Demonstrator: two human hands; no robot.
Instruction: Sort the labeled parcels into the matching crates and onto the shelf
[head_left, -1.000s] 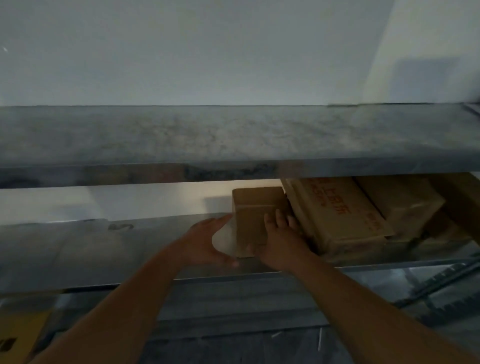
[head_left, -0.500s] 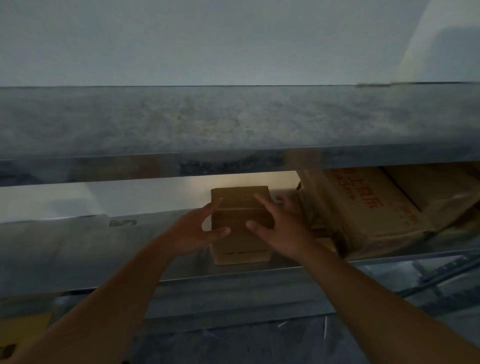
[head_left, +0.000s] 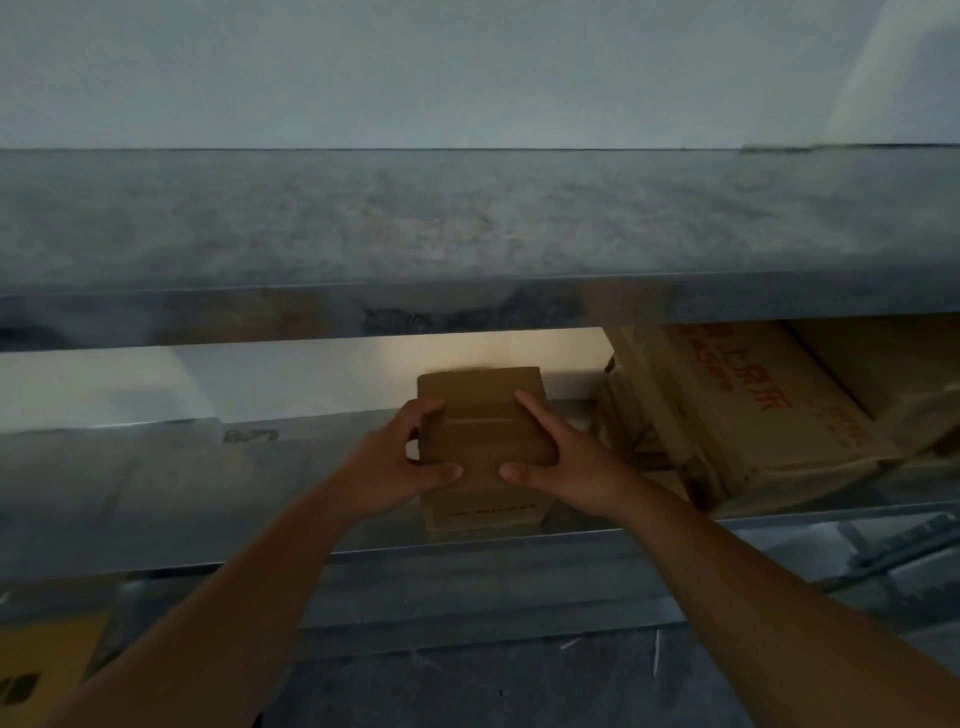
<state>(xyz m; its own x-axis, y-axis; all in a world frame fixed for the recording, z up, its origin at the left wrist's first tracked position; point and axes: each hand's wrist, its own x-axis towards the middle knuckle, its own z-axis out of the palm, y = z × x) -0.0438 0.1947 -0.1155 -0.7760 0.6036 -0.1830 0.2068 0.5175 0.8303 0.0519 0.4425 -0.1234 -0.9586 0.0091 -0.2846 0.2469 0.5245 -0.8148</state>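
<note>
A small brown cardboard parcel (head_left: 483, 415) stands on the grey metal shelf (head_left: 156, 499), near its front edge. My left hand (head_left: 400, 462) clasps its left side, thumb across the front face. My right hand (head_left: 566, 462) clasps its right side, fingers along the top edge. Dark print runs low on the parcel's front. The scene is dim.
A large cardboard box with red lettering (head_left: 737, 410) lies on the same shelf just right of the parcel, with another box (head_left: 893, 374) behind it. An upper shelf board (head_left: 467, 228) overhangs closely. A yellow object (head_left: 41, 670) sits at the lower left.
The parcel has shifted left, away from the lettered box, and now stands squarely facing me. Both hands moved from its front onto its two sides.
</note>
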